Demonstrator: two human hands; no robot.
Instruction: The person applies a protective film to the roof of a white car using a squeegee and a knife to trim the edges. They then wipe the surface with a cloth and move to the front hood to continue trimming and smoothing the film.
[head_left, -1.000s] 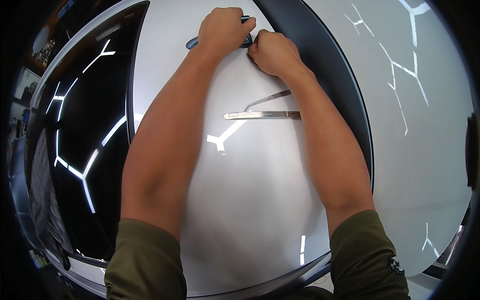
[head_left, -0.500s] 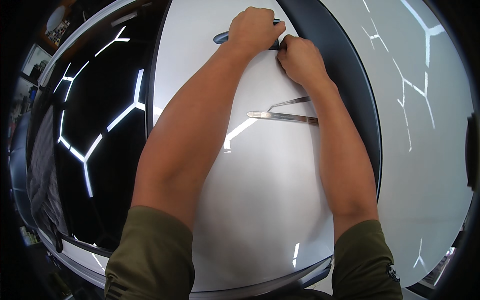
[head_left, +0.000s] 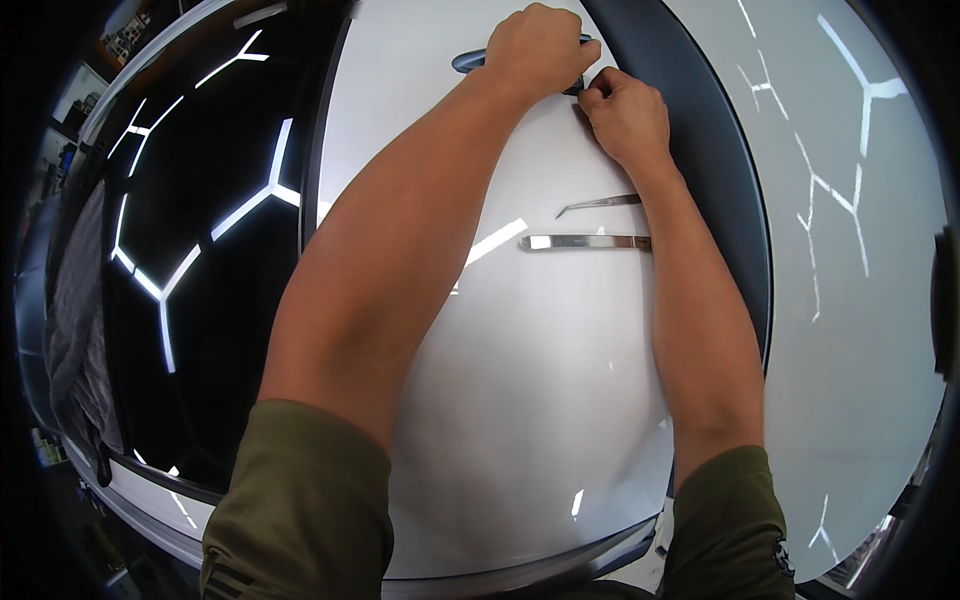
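My left hand (head_left: pixel 535 50) is closed over a dark blue-grey elongated part (head_left: pixel 470 62) at the top of a white panel (head_left: pixel 520 400). Just to its right, my right hand (head_left: pixel 625 115) has its fingers curled in at the part's right end; what they hold is hidden. Lower down on the panel, beside my right forearm, lie thin angled-tip metal tweezers (head_left: pixel 595 202) and a straight flat metal tool (head_left: pixel 585 242), their right ends hidden by that forearm.
A glossy black panel (head_left: pixel 200 330) runs along the left, with a grey cloth (head_left: pixel 75 330) over its outer side. To the right are a dark curved band (head_left: pixel 705 170) and a pale grey glossy surface (head_left: pixel 860 400). Shelves with small items (head_left: pixel 120 35) show at the far upper left.
The view has shifted, so hands, tools and panels sit further right in the picture. Both hands stay at the dark part. The gap between the two tools' left ends looks slightly wider.
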